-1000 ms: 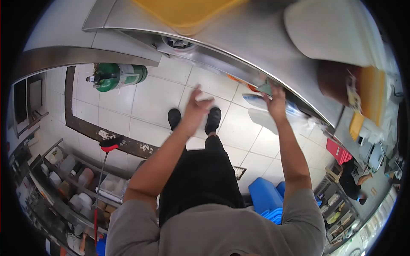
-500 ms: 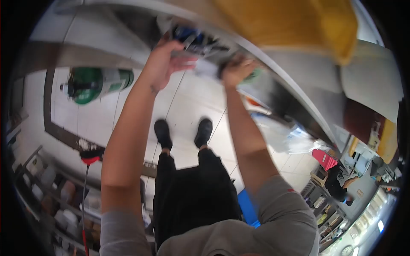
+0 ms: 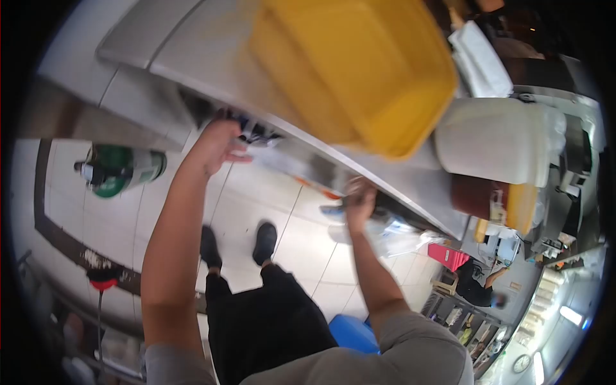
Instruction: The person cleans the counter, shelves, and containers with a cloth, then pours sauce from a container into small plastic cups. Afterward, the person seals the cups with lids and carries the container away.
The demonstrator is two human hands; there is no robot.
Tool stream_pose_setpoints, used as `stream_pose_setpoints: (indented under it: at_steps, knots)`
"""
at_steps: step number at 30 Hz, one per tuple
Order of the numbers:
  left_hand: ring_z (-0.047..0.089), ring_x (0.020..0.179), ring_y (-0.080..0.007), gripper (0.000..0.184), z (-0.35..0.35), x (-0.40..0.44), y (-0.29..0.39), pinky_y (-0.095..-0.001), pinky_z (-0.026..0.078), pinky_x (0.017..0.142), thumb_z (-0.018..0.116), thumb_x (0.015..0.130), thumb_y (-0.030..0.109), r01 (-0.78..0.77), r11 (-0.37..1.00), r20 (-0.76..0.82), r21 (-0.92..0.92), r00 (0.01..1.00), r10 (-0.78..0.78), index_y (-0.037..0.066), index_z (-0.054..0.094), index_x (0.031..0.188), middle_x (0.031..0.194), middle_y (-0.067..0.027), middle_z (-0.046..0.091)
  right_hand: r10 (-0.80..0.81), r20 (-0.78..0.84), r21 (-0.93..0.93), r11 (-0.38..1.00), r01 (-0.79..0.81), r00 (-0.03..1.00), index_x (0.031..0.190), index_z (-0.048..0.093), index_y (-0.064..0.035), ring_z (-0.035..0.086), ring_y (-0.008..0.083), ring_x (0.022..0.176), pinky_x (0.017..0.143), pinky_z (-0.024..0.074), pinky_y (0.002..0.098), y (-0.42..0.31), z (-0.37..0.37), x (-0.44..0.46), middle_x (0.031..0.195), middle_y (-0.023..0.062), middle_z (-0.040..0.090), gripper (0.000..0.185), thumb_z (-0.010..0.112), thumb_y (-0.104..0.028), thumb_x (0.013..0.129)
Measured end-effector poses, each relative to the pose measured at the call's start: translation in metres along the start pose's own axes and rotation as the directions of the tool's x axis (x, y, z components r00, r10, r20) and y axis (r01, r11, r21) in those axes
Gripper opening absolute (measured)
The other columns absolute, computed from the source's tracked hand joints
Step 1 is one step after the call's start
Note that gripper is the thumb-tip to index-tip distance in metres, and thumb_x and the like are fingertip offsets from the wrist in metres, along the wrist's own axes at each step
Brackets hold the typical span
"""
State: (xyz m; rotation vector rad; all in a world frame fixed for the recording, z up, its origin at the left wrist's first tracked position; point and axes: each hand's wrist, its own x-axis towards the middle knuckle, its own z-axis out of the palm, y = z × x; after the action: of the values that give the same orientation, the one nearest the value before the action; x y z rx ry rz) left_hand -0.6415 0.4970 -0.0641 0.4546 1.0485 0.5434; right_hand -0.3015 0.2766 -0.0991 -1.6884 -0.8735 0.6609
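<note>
My left hand [image 3: 219,144] is at the underside of the metal counter [image 3: 410,186], beside a cluster of dark and blue items [image 3: 256,131] that look like utensils, too blurred to name. Its lower fingers stretch apart, and I see nothing held in it; the upper fingertips are partly hidden. Farther right along the same edge, my right hand [image 3: 361,200] reaches beneath the counter. Motion smears its fingers, so whether it holds something cannot be made out. A dark, flat shape [image 3: 332,210] shows just left of it.
Yellow tubs [image 3: 359,64] and a white bucket [image 3: 481,138] stand on the counter. A green gas cylinder [image 3: 122,170] is on the floor at left. Clear plastic bags [image 3: 391,236] are low at right, near a blue container [image 3: 353,333]. Another person [image 3: 475,282] works farther off.
The view has shifted, bringing more of the countertop and tubs into sight. My right hand has moved right along the counter, away from my left hand, which remains by the dark and blue items.
</note>
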Motion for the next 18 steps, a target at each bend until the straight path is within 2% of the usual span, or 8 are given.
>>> stream_pose_setpoints:
  at_steps: [4,6,8,10,12,15,16,18]
  knots:
    - [0.065,0.086,-0.0376,0.035,0.006,-0.028,-0.006,-0.0527,0.056,0.076,0.042,0.079,0.002,0.017,0.995,-0.098,-0.1,0.995,-0.027,-0.007,0.046,0.112,0.103,-0.0196,0.059,0.307,0.031,-0.244,0.925,-0.29,0.951,0.12,0.048,-0.005,0.048,0.0076,0.08,0.068,0.0407,0.0224,0.047,-0.047,0.063,0.094,0.0004,0.053,0.038,0.062,-0.015,0.086]
    - [0.065,0.083,-0.0365,0.038,-0.007,-0.032,-0.027,-0.0507,0.056,0.078,0.042,0.079,0.001,-0.087,0.983,-0.106,-0.164,0.992,0.07,-0.008,0.044,0.115,0.101,-0.0198,0.06,0.086,-0.109,-0.367,0.922,-0.121,0.99,0.094,0.05,-0.0068,0.046,0.007,0.071,0.064,0.0387,0.0217,0.071,-0.021,0.079,0.08,-0.0013,0.05,0.011,0.056,-0.013,0.087]
    - [0.066,0.085,-0.0309,0.047,-0.016,-0.052,-0.044,-0.0461,0.056,0.079,0.044,0.078,0.003,-0.107,0.978,-0.096,-0.177,0.991,0.091,-0.005,0.04,0.124,0.103,-0.0171,0.06,-0.129,-0.203,-0.49,0.871,0.013,0.971,0.079,0.047,-0.0079,0.048,0.0108,0.066,0.063,0.0397,0.0235,0.096,0.019,0.095,0.073,0.0015,0.049,0.008,0.052,-0.01,0.084]
    - [0.064,0.086,-0.0242,0.05,-0.018,-0.099,-0.05,-0.0413,0.054,0.076,0.045,0.079,0.005,-0.109,0.971,-0.095,-0.211,0.991,0.091,0.0,0.04,0.128,0.107,-0.0123,0.059,-0.469,-0.201,-0.729,0.658,0.188,0.86,0.076,0.046,-0.0063,0.051,0.0185,0.068,0.067,0.0419,0.0288,0.11,0.059,0.093,0.074,0.0067,0.051,0.01,0.054,-0.012,0.08]
    - [0.061,0.091,-0.0185,0.053,-0.034,-0.138,-0.07,-0.0381,0.051,0.076,0.049,0.079,0.008,-0.026,0.975,-0.09,-0.22,0.996,0.006,0.005,0.04,0.131,0.111,-0.0077,0.058,-0.605,-0.011,-0.876,0.39,0.284,0.796,0.085,0.049,-0.0031,0.053,0.0278,0.078,0.076,0.0428,0.038,0.054,0.129,0.071,0.08,0.012,0.054,0.018,0.059,-0.016,0.076]
    - [0.059,0.096,-0.016,0.057,-0.043,-0.19,-0.099,-0.0337,0.049,0.076,0.051,0.077,0.006,0.004,0.94,-0.235,-0.34,0.968,-0.089,0.005,0.038,0.133,0.112,-0.0068,0.057,-0.639,-0.07,-0.847,0.444,0.293,0.766,0.095,0.055,-0.0002,0.052,0.0362,0.096,0.087,0.0393,0.0474,0.027,0.218,0.053,0.092,0.0179,0.057,0.025,0.06,-0.015,0.076]
    - [0.058,0.098,-0.0156,0.06,-0.054,-0.2,-0.114,-0.0328,0.049,0.077,0.053,0.075,0.003,0.005,0.922,-0.264,-0.387,0.957,-0.116,0.005,0.037,0.133,0.111,-0.0069,0.057,-0.473,-0.032,-0.841,0.489,0.232,0.881,0.095,0.057,0.0005,0.052,0.0368,0.098,0.089,0.0391,0.0471,0.005,0.239,0.042,0.096,0.0195,0.057,0.022,0.058,-0.012,0.077]
    - [0.058,0.097,-0.0168,0.057,-0.064,-0.221,-0.132,-0.0315,0.049,0.078,0.051,0.072,-0.005,-0.023,0.945,-0.307,-0.327,0.948,-0.083,0.003,0.043,0.128,0.11,-0.0074,0.057,-0.265,0.254,-0.738,0.568,0.364,0.93,0.099,0.058,0.0009,0.052,0.0372,0.102,0.09,0.0389,0.0468,0.001,0.255,0.027,0.104,0.0207,0.056,0.023,0.054,-0.006,0.077]
